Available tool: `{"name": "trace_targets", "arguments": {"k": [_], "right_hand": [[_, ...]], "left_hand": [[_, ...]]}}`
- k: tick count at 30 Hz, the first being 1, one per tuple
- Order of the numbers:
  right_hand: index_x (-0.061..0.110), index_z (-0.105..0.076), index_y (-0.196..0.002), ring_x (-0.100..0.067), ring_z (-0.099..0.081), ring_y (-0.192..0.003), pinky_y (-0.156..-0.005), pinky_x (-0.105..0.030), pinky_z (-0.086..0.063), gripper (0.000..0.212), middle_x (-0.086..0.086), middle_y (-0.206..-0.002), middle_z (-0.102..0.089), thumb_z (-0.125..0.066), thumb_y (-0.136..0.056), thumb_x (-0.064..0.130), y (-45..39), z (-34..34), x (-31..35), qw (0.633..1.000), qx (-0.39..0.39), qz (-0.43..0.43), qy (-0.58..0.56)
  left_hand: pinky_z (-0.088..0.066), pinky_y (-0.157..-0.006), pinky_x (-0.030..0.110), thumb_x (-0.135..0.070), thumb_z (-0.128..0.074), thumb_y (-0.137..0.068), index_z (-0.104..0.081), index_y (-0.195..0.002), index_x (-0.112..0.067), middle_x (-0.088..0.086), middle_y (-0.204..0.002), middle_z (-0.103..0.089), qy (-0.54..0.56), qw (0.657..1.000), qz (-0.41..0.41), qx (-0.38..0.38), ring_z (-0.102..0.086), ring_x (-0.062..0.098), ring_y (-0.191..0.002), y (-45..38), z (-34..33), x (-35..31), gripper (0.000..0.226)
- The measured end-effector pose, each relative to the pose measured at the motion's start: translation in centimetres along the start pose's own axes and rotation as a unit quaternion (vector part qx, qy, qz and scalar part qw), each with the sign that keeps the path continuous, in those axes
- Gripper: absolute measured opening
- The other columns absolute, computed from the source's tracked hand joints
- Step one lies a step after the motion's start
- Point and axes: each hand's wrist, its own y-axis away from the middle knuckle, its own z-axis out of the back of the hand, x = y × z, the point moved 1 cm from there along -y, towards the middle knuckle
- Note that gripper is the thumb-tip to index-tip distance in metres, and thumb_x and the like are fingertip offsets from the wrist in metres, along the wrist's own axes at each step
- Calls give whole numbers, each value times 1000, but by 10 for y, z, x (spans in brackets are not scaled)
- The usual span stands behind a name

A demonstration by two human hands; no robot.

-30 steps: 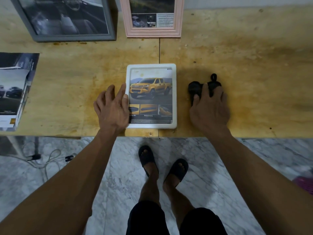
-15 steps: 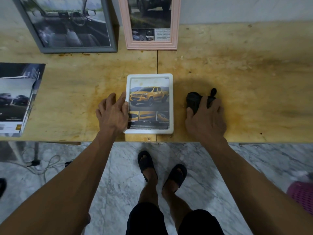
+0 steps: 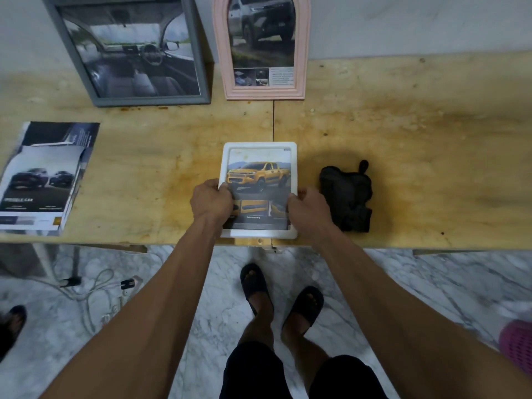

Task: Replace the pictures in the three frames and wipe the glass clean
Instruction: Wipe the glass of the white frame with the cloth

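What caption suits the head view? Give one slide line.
Both hands, left hand and right hand, grip the white frame beside a black cloth.

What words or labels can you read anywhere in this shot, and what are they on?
Nothing reads for certain.
Brochure: bold white heading, too blurred; small lines below unreadable.
Pink frame: text block at lower right, too small.
White frame, gripped by left hand and right hand: captions under the thumbnails, blurred.

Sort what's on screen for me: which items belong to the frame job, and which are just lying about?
Job: white frame gripped by left hand and right hand; grey frame; pink frame; black cloth; car brochures.

Lying about: white cable; pink basket.
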Motion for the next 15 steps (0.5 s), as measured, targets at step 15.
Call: {"name": "trace_targets", "arguments": {"k": [15], "right_hand": [[12,-58,-120,-22,-58,-90,-79,-32,-47,27,-6,-101,-61,-44,-104,29,67,70,77,964,-107,75,-233]], "left_hand": [[-59,-84,55,-39,-56,-99,-68,-89,-6,15,-90,-72,127,986,-16,106,-72,41,-87,84,69,-111,36]]}}
